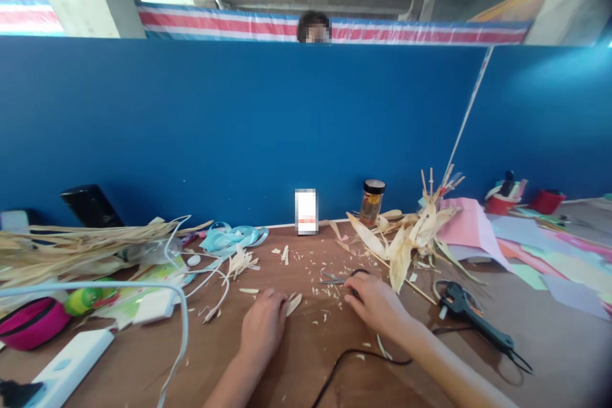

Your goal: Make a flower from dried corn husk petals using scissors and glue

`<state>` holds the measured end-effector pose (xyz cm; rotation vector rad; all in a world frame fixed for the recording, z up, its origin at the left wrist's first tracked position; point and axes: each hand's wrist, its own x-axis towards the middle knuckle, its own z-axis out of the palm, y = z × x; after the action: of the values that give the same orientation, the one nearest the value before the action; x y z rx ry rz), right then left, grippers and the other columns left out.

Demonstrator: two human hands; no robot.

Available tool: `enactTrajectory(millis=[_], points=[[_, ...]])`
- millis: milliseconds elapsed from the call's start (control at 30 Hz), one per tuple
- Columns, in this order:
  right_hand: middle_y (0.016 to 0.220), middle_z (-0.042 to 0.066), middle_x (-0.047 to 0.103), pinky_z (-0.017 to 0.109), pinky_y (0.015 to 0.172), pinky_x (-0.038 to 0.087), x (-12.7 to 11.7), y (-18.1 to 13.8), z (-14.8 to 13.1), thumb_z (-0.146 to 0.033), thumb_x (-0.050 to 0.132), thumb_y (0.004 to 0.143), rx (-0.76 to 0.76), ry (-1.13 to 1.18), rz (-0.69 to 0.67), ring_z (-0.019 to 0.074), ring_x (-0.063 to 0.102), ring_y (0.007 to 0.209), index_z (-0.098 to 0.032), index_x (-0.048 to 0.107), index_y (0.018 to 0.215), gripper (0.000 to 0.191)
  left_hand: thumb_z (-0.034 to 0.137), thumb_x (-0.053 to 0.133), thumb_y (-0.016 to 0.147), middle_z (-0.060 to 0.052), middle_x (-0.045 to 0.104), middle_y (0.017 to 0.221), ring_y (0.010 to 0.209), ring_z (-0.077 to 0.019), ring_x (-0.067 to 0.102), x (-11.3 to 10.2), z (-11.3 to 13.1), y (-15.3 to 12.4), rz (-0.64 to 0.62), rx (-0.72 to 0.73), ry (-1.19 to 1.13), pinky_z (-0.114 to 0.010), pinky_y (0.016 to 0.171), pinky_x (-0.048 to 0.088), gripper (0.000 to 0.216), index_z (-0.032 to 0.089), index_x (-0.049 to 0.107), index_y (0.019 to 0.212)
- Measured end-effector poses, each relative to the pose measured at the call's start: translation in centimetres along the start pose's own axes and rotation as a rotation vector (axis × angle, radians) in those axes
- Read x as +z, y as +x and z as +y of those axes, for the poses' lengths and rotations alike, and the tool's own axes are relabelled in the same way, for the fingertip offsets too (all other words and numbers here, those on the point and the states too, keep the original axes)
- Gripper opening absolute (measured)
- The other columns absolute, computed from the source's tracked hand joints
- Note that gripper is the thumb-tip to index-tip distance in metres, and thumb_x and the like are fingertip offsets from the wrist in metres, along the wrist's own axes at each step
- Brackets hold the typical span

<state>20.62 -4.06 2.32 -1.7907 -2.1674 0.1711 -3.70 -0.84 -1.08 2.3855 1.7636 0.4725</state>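
My left hand [262, 326] rests on the brown table [306, 357] with its fingers curled onto a pale strip of dried husk [293, 303]. My right hand [375, 303] lies just to the right, fingers closed around the black handles of small scissors [340, 278], whose blades point left. Husk scraps are scattered between and beyond both hands. A pile of dried corn husks [406, 236] lies just beyond the right hand.
A black glue gun [471, 312] lies right of my right hand, its cord running under my wrist. Long dried stalks [81, 245], a light blue ribbon [232, 236], white cables, a power strip [67, 366] and a pink pouch [31, 322] fill the left. A jar [372, 201] stands by the blue partition [268, 134]; coloured papers [540, 248] lie right. A person's head shows above the partition.
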Motion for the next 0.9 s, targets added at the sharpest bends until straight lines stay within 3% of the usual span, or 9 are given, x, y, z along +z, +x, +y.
enactTrajectory(millis=[167,400,667,900], points=[[0.094,0.004,0.060,0.025,0.075,0.037,1.2,0.9,-3.4,-0.031,0.050,0.078,-0.128,0.076,-0.054,0.0181,0.055,0.086,-0.023,0.058,0.096,0.021,0.026,0.040,0.082,-0.002,0.059,0.081,0.073,-0.0144,0.055,-0.2,0.2,0.2,0.020,-0.054,-0.049,-0.023,0.061,0.035,0.021,0.022,0.060,0.077],[0.093,0.005,0.061,0.026,0.075,0.038,3.1,3.3,-6.4,-0.032,0.054,0.076,-0.137,0.048,-0.102,0.0189,0.056,0.087,-0.022,0.058,0.095,0.021,0.023,0.047,0.076,-0.002,0.063,0.076,0.068,-0.0140,0.055,-0.3,-0.5,0.8,0.051,-0.130,-0.226,-0.022,0.058,0.034,0.015,0.020,0.062,0.073],[0.085,0.005,0.061,0.026,0.071,0.039,4.3,4.3,-6.7,-0.026,0.053,0.077,-0.115,0.024,-0.128,0.0187,0.057,0.081,-0.021,0.062,0.079,0.011,0.025,0.045,0.076,-0.005,0.068,0.080,0.073,-0.0166,0.061,0.9,-1.8,1.4,0.134,-0.144,-0.529,-0.025,0.066,0.042,0.019,0.018,0.062,0.083],[0.082,0.003,0.062,0.024,0.070,0.037,4.0,3.9,-5.6,-0.025,0.050,0.078,-0.095,0.092,-0.076,0.0162,0.057,0.079,-0.021,0.062,0.078,0.013,0.022,0.045,0.074,-0.006,0.069,0.080,0.073,-0.0186,0.063,0.5,-1.3,1.4,0.136,-0.125,-0.680,-0.028,0.068,0.046,0.021,0.016,0.063,0.084]])
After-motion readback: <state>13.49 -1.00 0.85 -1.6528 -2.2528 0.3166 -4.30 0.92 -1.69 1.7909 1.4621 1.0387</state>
